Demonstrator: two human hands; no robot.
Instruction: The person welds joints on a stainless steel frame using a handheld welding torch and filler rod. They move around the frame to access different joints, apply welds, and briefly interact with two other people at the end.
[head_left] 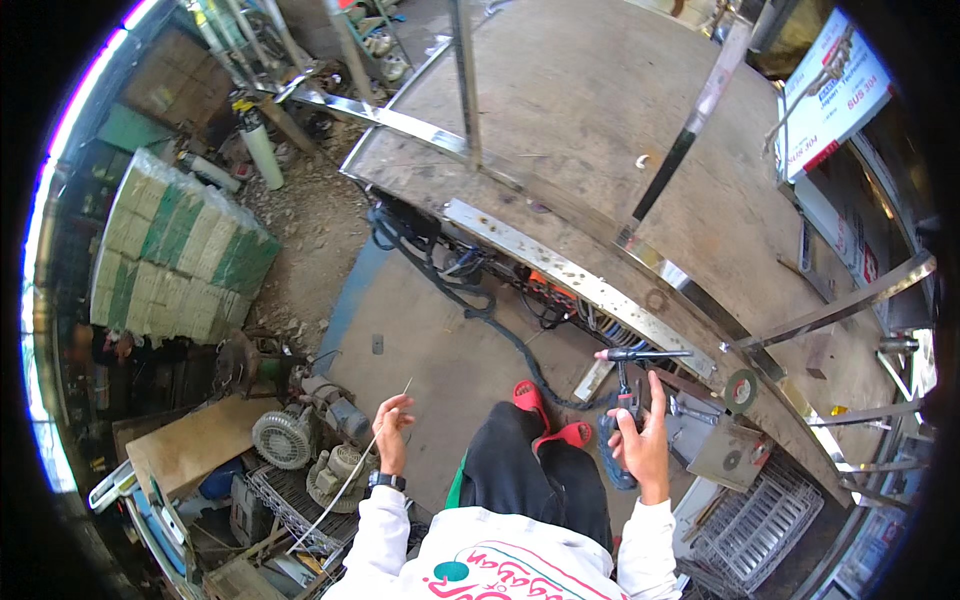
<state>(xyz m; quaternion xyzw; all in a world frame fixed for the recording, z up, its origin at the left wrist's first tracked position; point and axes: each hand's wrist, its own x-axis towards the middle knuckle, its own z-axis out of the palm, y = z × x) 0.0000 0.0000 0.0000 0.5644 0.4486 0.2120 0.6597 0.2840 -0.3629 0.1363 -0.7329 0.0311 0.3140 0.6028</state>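
Note:
In my left hand [392, 430], raised left of my legs, a long thin pale filler rod [345, 488] is pinched between the fingers. Its short end points up past the fingertips, and the long end trails down toward the machinery. My right hand [645, 440] grips a TIG welding torch [650, 354] by its handle, with some fingers stretched out. The black torch head lies sideways above the hand, near the table's front edge. From the handle hangs a thick dark blue cable sleeve [540, 375], which runs across the floor to beneath the table.
A frame of shiny square metal tubes [690, 290] with upright posts rests on the wide work table [590, 110]. A green grinding disc [741, 391] sits by the table's edge. Motors [283, 440] and scrap are at lower left, wrapped bundles [180, 245] farther up, a wire basket [757, 535] at lower right.

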